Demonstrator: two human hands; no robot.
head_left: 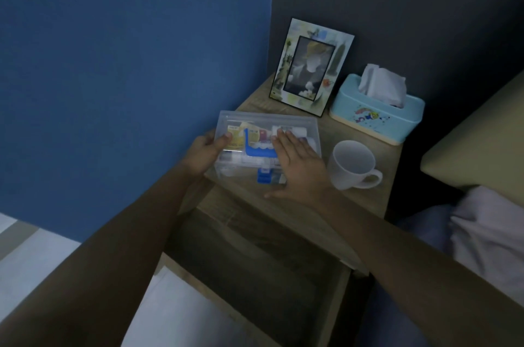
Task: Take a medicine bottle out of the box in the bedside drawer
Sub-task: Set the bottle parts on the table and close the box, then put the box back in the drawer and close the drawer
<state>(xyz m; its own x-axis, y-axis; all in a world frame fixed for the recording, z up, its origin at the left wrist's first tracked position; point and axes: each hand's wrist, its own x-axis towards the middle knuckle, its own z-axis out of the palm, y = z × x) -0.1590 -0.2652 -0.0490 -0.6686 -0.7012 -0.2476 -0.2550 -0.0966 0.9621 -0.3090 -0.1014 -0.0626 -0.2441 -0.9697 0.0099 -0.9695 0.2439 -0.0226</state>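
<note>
A clear plastic box [303, 126] with a blue handle and a blue front latch stands on the wooden bedside table [334, 202], its lid closed. Small medicine packets and bottles show through the lid, blurred. My left hand [202, 152] grips the box's left end, thumb on the lid. My right hand [297, 162] lies flat on the right half of the lid, fingers spread, thumb stretched out along the tabletop in front of the box. Below the table, the drawer [255, 256] is pulled out and looks dark inside.
A white mug [351, 165] stands just right of the box. Behind are a picture frame [310, 65] and a blue tissue box [377, 111]. A blue wall is at the left. A bed with a pillow and sheets is at the right.
</note>
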